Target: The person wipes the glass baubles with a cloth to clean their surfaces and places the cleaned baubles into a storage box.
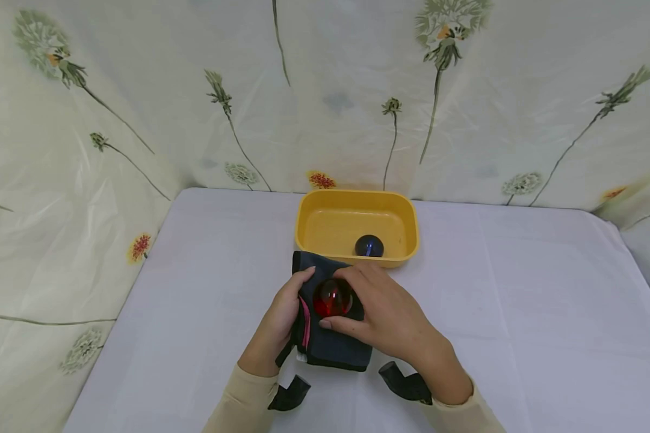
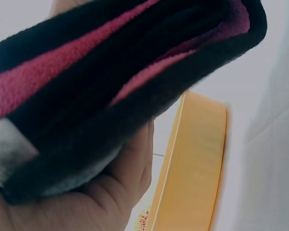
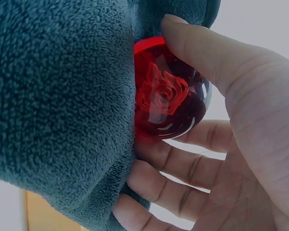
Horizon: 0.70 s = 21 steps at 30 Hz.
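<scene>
My left hand (image 1: 281,319) grips a folded dark blue towel (image 1: 336,352) by its left side, thumb on top. Pink layers show between the towel's folds in the left wrist view, with a pale label (image 2: 9,149) at one corner. Between the thumb and fingers of my right hand (image 1: 392,316) is a clear red ball (image 1: 331,297), held against the towel's upper face. A flame-like swirl shows inside the red ball (image 3: 164,94) in the right wrist view. Some right fingertips touch the cloth.
Just beyond the towel stands a yellow tray (image 1: 330,228), holding a dark blue ball (image 1: 369,245) near its front wall. White cloth (image 1: 547,313) covers the table. A flowered curtain (image 1: 336,120) hangs behind it. Black wrist mounts (image 1: 403,382) sit by both sleeves.
</scene>
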Motion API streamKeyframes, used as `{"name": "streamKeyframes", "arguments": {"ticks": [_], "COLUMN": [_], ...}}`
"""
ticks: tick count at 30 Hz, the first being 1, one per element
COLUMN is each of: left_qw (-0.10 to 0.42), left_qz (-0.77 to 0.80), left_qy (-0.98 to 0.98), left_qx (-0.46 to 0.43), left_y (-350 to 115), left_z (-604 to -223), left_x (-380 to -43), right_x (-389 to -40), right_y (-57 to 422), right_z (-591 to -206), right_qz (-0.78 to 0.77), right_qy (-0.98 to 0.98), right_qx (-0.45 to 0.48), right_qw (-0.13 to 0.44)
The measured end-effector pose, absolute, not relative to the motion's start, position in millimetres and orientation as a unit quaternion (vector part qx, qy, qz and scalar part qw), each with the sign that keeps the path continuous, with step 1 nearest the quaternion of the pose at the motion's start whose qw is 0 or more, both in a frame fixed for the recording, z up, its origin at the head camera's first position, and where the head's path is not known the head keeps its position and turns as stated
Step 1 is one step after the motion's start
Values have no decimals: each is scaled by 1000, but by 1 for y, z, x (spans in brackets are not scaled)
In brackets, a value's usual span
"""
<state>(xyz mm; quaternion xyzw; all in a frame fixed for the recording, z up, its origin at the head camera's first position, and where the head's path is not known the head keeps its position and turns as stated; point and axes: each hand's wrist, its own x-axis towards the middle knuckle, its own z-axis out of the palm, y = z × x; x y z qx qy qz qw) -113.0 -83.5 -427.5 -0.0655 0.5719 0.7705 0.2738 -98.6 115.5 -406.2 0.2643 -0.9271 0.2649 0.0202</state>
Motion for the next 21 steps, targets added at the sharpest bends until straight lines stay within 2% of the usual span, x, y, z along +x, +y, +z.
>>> {"name": "streamKeyframes", "arguments": {"ticks": [10, 21], "left_qw": [290, 274], "left_qz": [773, 766], "left_qy": [561, 576], "left_qx": [-69, -78], "left_y": [-84, -85], "left_z": [-427, -427], "left_x": [-112, -113], "right_x": [-99, -100], "right_y": [117, 113], "right_z": [-405, -407], "right_qz": [261, 269], "right_qy": [-931, -930], "right_qx": [254, 250], "right_qw": [17, 4]}}
